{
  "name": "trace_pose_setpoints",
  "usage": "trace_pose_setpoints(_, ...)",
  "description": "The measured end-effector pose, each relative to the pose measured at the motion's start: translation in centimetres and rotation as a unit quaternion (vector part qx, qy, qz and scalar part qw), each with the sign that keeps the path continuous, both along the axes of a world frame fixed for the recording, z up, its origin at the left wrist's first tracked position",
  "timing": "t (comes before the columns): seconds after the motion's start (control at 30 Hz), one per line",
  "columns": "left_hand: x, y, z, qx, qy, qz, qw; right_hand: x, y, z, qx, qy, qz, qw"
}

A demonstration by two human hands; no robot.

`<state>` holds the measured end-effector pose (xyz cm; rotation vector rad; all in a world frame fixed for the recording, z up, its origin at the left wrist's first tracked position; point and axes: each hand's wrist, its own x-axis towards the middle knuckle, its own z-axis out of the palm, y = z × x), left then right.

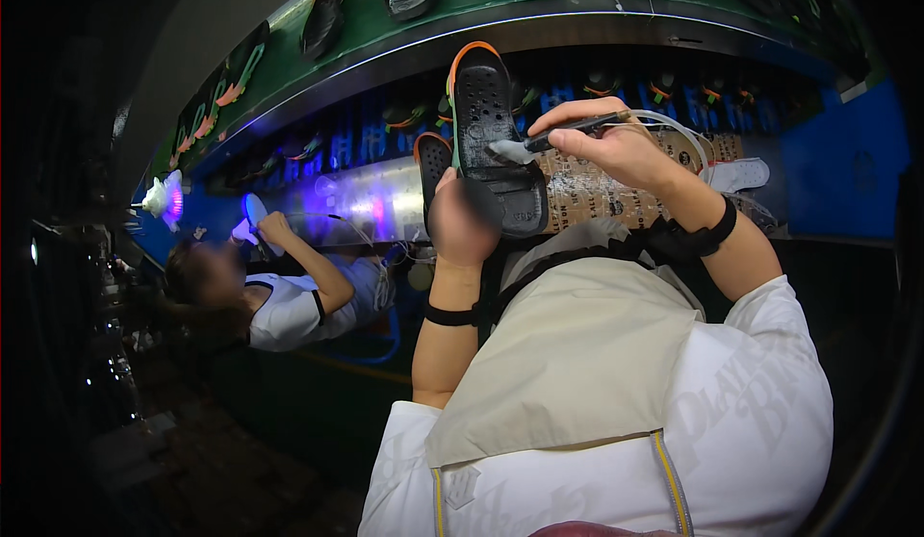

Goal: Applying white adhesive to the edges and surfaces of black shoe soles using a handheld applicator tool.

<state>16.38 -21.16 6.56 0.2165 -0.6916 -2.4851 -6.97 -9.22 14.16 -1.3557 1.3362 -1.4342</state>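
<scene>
In my left hand [460, 221] I hold a black shoe sole [483, 89] with an orange and green edge, gripped near its lower left side. Its inner face is turned up, dotted with small holes, and looks wet in places. A brush [577, 132] with a black handle and pale bristles is pinched in my right hand [616, 147]. The bristles touch the middle of the sole. From the handle's back end, thin clear tubes [679, 125] run off to the right. Just left of the held sole, a second black sole [433, 166] is partly hidden by it and my hand.
Beyond the metal bench [385, 186], a green conveyor belt [462, 0] carries several soles along a metal rail. Brown printed paper [587, 186] covers the bench at right, beside a white sole-shaped piece [739, 175]. Another person [298, 301] works at left, holding a sole-shaped piece [254, 212].
</scene>
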Motion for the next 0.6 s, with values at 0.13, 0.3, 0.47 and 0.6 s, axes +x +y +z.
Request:
trace_pose_setpoints(0.13, 0.6, 0.8, 0.5, -0.068, -0.058, 0.036, 0.995, 1.5, -0.3, -0.8, 0.037, 0.144, -0.146, 0.978)
trace_pose_setpoints(0.3, 0.8, 0.9, 0.8, -0.132, -0.054, 0.05, 0.989, 1.3, 0.0, -1.2, 0.056, 0.066, -0.069, 0.994)
trace_pose_setpoints(0.47, 1.4, 0.8, 0.6, -0.177, -0.095, 0.119, 0.972, 1.9, 0.4, -2.0, 0.023, 0.173, -0.123, 0.977)
trace_pose_setpoints(0.6, 1.8, 0.6, 0.6, -0.166, -0.059, 0.124, 0.977, 2.4, 0.5, -2.2, 0.13, 0.05, -0.037, 0.99)
